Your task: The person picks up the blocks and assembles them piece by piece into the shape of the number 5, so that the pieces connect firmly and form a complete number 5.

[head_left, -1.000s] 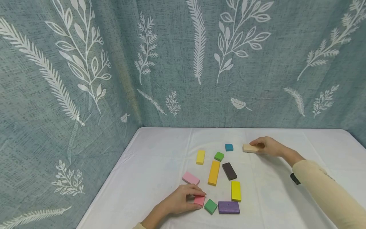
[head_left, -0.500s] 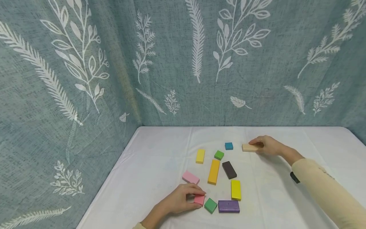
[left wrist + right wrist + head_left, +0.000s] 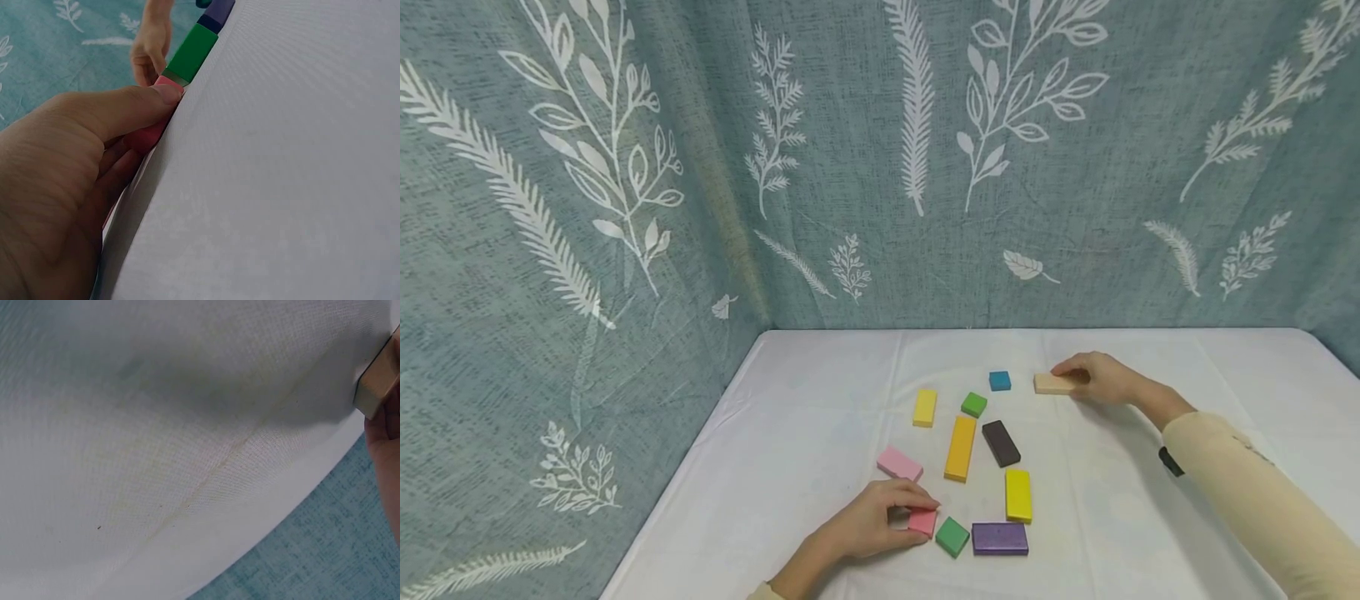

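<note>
"Bench (image 3: 1135,500) draped in white: grasping what there with the left hand (image 3: 876,521)?"

"Pinching a coral block (image 3: 922,522) between thumb and fingers, at the near left of the spread."

"And with the right hand (image 3: 1105,379)?"

"Gripping a beige block (image 3: 1051,384) by its right end, out at the far right. Low over the bench; contact underneath hard to tell."

"Neighbours to the coral block?"

"On its right, just beside, a green block (image 3: 952,537), set askew. Near that, a purple block (image 3: 1000,539), lying crosswise. Just beyond the purple block, a bright yellow block (image 3: 1018,497), pointing away; touching or not, cannot tell. Behind the coral block, slanted and near the left hand, a pink block (image 3: 900,464)."

"And toward the beige block?"

"Nearest on the left, apart from it, a small blue block (image 3: 1000,381). Farther left and a little closer in, a lime-green block (image 3: 974,405); left again, a pale yellow block (image 3: 924,408)."

"Middle of the group?"

"A long orange block (image 3: 960,450), slightly angled, with a dark brown block (image 3: 1002,443) near its right side, angled the other way."

"Backdrop?"

"Leaf-printed teal curtain (image 3: 917,283), hanging behind and along the left. Behind the right hand, a cream sleeve (image 3: 1255,496)."
</note>
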